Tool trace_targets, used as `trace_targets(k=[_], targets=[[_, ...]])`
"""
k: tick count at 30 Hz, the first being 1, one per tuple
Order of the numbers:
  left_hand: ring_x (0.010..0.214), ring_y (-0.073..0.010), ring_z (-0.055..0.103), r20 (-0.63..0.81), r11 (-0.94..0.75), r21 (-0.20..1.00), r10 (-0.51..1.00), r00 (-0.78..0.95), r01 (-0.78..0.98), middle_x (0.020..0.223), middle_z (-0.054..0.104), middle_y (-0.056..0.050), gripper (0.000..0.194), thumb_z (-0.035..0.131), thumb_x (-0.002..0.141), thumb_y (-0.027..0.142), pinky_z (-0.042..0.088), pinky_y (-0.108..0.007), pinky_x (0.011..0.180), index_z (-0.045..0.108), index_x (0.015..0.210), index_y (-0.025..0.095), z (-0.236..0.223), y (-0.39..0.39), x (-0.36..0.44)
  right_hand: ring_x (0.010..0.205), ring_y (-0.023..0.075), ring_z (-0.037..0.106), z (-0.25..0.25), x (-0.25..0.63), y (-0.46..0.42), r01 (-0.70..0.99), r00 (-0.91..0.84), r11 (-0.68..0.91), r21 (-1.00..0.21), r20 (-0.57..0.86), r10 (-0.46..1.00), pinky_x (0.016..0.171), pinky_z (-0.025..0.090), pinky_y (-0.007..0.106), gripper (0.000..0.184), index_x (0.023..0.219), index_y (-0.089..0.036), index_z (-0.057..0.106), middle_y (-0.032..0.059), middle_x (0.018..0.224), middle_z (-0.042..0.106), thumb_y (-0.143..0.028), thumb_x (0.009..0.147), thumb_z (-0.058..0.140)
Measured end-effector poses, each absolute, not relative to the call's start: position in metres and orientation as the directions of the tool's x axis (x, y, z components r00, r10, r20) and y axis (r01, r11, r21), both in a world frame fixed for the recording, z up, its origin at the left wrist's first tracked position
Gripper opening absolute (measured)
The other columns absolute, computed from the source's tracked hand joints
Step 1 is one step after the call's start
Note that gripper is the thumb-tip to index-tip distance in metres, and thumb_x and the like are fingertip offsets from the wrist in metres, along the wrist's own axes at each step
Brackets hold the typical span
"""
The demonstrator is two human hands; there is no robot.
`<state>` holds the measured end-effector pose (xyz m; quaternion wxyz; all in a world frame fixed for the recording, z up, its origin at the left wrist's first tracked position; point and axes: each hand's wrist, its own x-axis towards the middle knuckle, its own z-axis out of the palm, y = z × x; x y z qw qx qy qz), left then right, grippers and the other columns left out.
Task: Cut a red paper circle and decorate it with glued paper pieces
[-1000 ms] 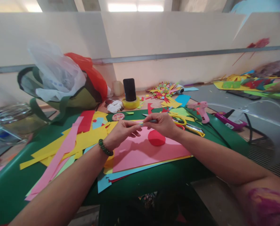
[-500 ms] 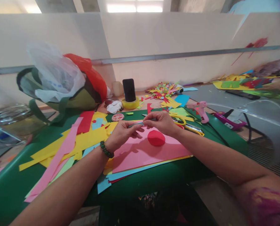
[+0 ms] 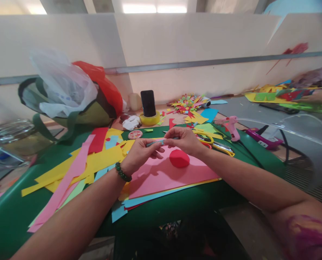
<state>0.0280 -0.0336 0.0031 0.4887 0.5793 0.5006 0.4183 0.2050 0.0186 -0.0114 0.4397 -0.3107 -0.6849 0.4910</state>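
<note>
Between the fingertips of both hands is a small piece of blue paper (image 3: 157, 142), mostly covered by the fingers. My left hand (image 3: 139, 153), with a green bead bracelet at the wrist, pinches its left end. My right hand (image 3: 184, 141) pinches the right end. Both hands hover over a stack of coloured paper with a pink sheet (image 3: 150, 182) on top. A red paper circle (image 3: 179, 159) lies on that sheet, below my right hand. Yellow-handled scissors (image 3: 206, 136) and a box cutter (image 3: 222, 146) lie just beyond my right wrist.
Paper strips (image 3: 76, 169) cover the left of the green table. A pink glue gun (image 3: 232, 129) and a purple stapler-like tool (image 3: 263, 139) stand at right. Behind are a phone (image 3: 148, 103) on a yellow tape roll (image 3: 150, 119), a bag (image 3: 95, 112), and another person's hand (image 3: 319, 96).
Both hands keep their pinch on the blue paper, with only slight finger movement. The other person's hand at the far right has shifted a little.
</note>
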Motion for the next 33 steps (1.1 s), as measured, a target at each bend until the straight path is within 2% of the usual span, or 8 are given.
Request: trace_targets(k=[11, 17, 22, 30, 33], targets=[[0.047, -0.011, 0.064, -0.011, -0.012, 0.979, 0.994, 0.109, 0.205, 0.061, 0.072, -0.005, 0.021, 0.074, 0.071, 0.034, 0.046, -0.019, 0.047, 0.071, 0.067, 0.013, 0.013, -0.037, 0.029, 0.053, 0.0105, 0.059, -0.005, 0.209, 0.017, 0.009, -0.454, 0.304, -0.953, 0.267, 0.85, 0.052, 0.049, 0.024, 0.032, 0.069, -0.015, 0.064, -0.0014, 0.06, 0.064, -0.037, 0.056, 0.083], [0.046, -0.0105, 0.063, 0.027, -0.055, 0.977, 0.99, 0.136, 0.204, 0.061, 0.072, -0.005, 0.023, 0.076, 0.07, 0.035, 0.048, -0.019, 0.047, 0.07, 0.063, 0.014, 0.015, -0.035, 0.023, 0.054, 0.0097, 0.059, 0.003, 0.218, 0.019, -0.003, -0.489, 0.31, -0.951, 0.272, 0.829, 0.054, 0.049, 0.024, 0.024, 0.07, -0.016, 0.065, -0.002, 0.059, 0.064, -0.03, 0.059, 0.081], [0.046, -0.0105, 0.063, 0.022, -0.05, 0.98, 0.989, 0.147, 0.192, 0.061, 0.072, -0.005, 0.024, 0.078, 0.067, 0.035, 0.048, -0.018, 0.046, 0.07, 0.061, 0.014, 0.019, -0.036, 0.021, 0.052, 0.0088, 0.058, 0.007, 0.22, 0.017, 0.0, -0.524, 0.289, -0.957, 0.246, 0.815, 0.052, 0.049, 0.022, 0.027, 0.071, -0.015, 0.063, -0.002, 0.059, 0.064, -0.03, 0.06, 0.082], [0.046, -0.0101, 0.059, 0.005, -0.02, 0.978, 0.997, 0.072, 0.208, 0.059, 0.069, -0.004, 0.024, 0.081, 0.06, 0.035, 0.049, -0.021, 0.048, 0.07, 0.062, 0.014, 0.031, -0.03, -0.001, 0.053, 0.0094, 0.058, 0.011, 0.233, 0.03, -0.012, -0.495, 0.306, -0.952, 0.271, 0.825, 0.049, 0.046, 0.022, 0.032, 0.073, -0.017, 0.057, -0.0035, 0.06, 0.063, -0.031, 0.059, 0.082], [0.049, -0.0094, 0.059, 0.077, -0.071, 0.978, 0.997, -0.02, 0.198, 0.057, 0.066, -0.001, 0.026, 0.081, 0.059, 0.037, 0.048, -0.02, 0.051, 0.069, 0.062, 0.014, 0.039, -0.028, -0.012, 0.051, 0.0098, 0.058, 0.014, 0.242, 0.036, 0.039, -0.526, 0.32, -0.947, 0.253, 0.812, 0.049, 0.045, 0.022, 0.036, 0.081, -0.018, 0.055, -0.0062, 0.056, 0.061, -0.028, 0.059, 0.082]])
